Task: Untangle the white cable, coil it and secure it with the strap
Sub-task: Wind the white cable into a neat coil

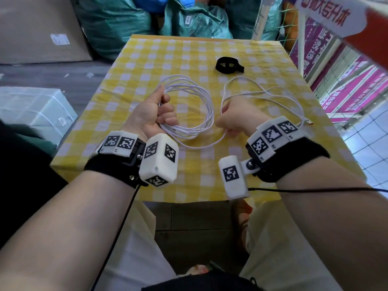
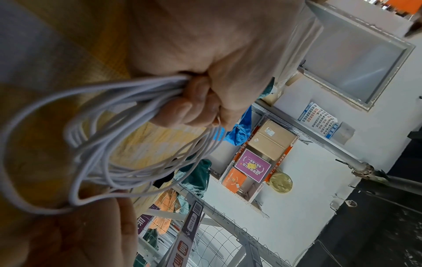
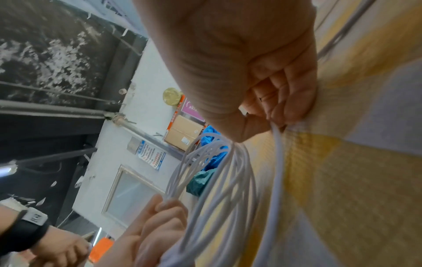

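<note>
Yellow-and-white checked cloth covers the surface [image 1: 189, 49] over which we work. Behind its far edge stand green woven sacks [image 1: 117, 24] and flat brown cardboard [image 1: 37, 28]; a pale wrapped parcel [image 1: 31, 110] lies on the floor at left, and wire mesh with magenta posters [image 1: 344, 85] borders the right side. Nothing lies between our hands and the strap.

We count one white cable [image 1: 201, 110], one black strap [image 1: 228, 64] and two hands. The cable is thin, round and smooth. Our left hand [image 1: 151, 114] has its fingers curled round a bundle of several round loops; our right hand [image 1: 237, 116] pinches a single strand running out of that coil. The loose remainder curves over the cloth to the right and ends in a metal plug [image 1: 308, 122] near the right edge. The strap, a flat fabric band closed into a small ring, lies alone farther back, well apart from the coil.
</note>
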Available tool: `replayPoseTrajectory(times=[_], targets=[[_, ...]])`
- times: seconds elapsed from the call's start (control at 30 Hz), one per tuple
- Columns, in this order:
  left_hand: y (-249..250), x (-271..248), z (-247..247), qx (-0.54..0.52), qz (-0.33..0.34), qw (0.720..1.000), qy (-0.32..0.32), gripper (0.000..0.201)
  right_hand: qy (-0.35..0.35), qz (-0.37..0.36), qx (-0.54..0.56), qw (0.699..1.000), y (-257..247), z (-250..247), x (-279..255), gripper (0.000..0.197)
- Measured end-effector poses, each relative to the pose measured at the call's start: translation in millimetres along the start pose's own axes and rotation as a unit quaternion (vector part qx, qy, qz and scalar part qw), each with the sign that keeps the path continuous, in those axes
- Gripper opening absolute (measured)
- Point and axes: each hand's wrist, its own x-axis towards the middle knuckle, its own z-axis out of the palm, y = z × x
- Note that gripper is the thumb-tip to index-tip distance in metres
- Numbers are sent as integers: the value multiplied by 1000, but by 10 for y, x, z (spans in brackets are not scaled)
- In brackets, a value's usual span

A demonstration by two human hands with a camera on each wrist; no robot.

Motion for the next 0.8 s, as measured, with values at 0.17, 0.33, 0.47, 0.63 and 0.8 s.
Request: replayPoseTrajectory(times=[0.17, 0.33, 0.47, 0.63, 0.8], targets=[[-25, -30, -12, 64, -57, 994, -71, 41, -27, 46, 162, 985, 99, -54, 21, 15], [-7, -65, 49, 93, -72, 990, -79, 42, -40, 45, 162, 985, 97, -128, 55, 12], [16, -85, 75, 124, -80, 986, -76, 42, -34, 63, 197, 978, 56, -125, 65, 13], [45, -130, 74, 152, -80, 983, -71, 41, 0, 90, 317, 944, 84, -147, 157, 27], [87, -166, 43, 177, -111, 975, -72, 39, 72, 86, 445, 889, 121, -222, 197, 27]])
